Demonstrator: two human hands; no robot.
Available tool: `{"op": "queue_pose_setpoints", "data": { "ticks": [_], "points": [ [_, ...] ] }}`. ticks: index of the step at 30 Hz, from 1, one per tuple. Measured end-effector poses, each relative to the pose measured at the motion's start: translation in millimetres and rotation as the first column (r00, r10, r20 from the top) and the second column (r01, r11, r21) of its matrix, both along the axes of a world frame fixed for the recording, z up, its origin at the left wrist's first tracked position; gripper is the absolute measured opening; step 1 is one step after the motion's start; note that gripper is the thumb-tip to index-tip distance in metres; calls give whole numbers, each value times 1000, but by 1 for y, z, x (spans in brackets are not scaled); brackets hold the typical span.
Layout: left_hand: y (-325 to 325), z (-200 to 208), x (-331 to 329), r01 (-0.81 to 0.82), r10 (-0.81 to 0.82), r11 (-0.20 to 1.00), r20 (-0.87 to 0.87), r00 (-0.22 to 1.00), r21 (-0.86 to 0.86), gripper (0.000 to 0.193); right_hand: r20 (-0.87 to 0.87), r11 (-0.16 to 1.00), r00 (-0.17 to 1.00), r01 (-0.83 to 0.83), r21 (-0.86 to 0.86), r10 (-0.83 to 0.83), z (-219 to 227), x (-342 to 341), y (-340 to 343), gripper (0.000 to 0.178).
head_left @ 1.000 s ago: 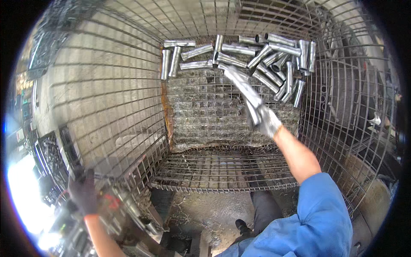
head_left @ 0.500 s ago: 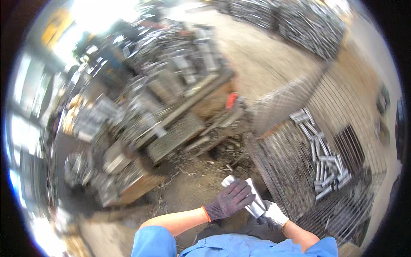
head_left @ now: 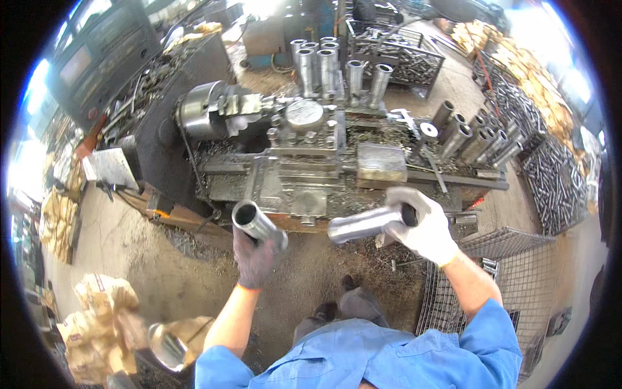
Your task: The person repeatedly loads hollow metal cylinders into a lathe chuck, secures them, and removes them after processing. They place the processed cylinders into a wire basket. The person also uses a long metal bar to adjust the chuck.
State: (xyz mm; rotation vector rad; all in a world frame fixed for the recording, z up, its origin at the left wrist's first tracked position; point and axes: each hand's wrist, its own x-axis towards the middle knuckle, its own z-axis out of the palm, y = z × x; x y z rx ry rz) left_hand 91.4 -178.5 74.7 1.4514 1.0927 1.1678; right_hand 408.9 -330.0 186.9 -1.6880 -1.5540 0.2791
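My left hand (head_left: 253, 262), in a dark glove with an orange cuff, is closed around a metal tube (head_left: 256, 223). One open end of that tube tilts up and away from me. My right hand (head_left: 427, 230), in a white glove, grips a second shiny metal tube (head_left: 359, 225) by its right end, and this one lies nearly level. A gap separates the two tubes. Both are held in front of a lathe, whose round chuck (head_left: 202, 111) is on the left and tool post (head_left: 304, 115) in the middle. Metal chips cover parts of its bed.
Several shiny tubes (head_left: 326, 65) stand upright behind the tool post. Darker tubes (head_left: 457, 139) stand at the lathe's right end. A wire mesh basket (head_left: 538, 279) is at my right, and a crate of metal pieces (head_left: 551, 185) lies beyond it. Brown sacks (head_left: 103, 305) sit lower left.
The view has turned from the wire basket on the right to face the lathe. My hands, close together on the tubes before, have moved apart and up, one tube in each.
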Motion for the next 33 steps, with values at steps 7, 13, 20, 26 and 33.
{"op": "queue_pose_setpoints", "data": {
  "ticks": [7,13,20,26,33],
  "points": [
    [139,-12,19,50,-53,998,168,984,24,71,248,942,911,-302,-146,330,2,-39,160,51],
    [188,-50,39,230,-213,969,156,964,-96,72,366,887,820,-332,-323,440,-1,-47,219,51],
    [197,-50,20,421,-405,897,-131,905,135,84,423,741,723,-183,-646,547,74,-66,222,70],
    [186,-82,-115,109,-67,972,204,977,-206,51,438,788,746,-185,-587,501,138,-63,335,45],
    [219,-183,-288,-852,864,487,-34,502,-191,36,843,822,188,196,-535,504,-19,-33,618,21]
  ]
}}
